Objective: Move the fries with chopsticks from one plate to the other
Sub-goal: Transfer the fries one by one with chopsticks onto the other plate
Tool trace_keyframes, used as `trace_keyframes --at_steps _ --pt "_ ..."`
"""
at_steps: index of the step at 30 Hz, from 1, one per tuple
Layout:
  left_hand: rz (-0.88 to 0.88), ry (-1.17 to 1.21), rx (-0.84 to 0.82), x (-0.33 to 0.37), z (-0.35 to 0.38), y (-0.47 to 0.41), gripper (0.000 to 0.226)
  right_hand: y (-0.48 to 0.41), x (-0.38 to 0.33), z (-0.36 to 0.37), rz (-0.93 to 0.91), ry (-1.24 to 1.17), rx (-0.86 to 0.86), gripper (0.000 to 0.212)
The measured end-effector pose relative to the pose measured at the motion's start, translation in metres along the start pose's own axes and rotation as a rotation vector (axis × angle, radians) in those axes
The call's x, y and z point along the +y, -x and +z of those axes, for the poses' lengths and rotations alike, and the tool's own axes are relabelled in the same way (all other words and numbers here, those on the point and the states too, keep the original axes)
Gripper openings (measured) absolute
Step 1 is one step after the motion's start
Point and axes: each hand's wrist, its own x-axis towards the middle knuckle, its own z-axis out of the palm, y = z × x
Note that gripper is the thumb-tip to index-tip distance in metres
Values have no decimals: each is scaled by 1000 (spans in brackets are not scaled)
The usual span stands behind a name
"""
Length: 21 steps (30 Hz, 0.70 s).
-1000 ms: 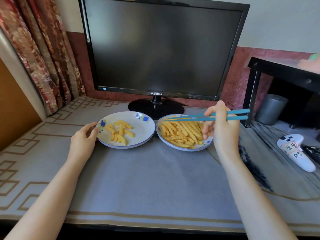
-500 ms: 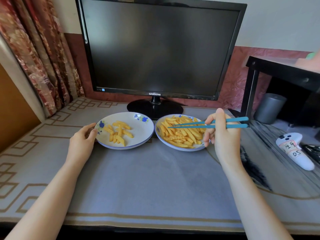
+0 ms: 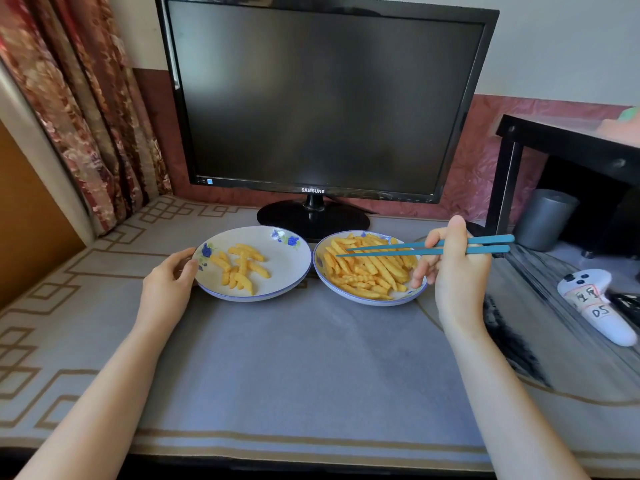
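Just before the SAMSUNG monitor (image 3: 322, 98), right hand (image 3: 453, 275) pinches chopsticks (image 3: 388, 253); left hand (image 3: 168, 285) grips a plate (image 3: 287, 268).

Softly, evenly lit; faint sheen on the dark monitor (image 3: 311, 98), thin shadows under the plates (image 3: 256, 298). Sharp mid-frame, bowed and stretched toward the edges.

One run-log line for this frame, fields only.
right hand: holds chopsticks | tips: over fries in right plate | left hand: holds left plate rim | phase: pre-grasp
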Motion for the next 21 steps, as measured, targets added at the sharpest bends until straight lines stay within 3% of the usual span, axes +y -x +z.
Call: trace_keyframes --at_steps 9,21 --pt "0 -16 7 2 0 -1 32 -12 -18 24 17 -74 -105 46" --pt "7 -31 7 1 0 0 31 20 8 63 131 -81 -414 46"
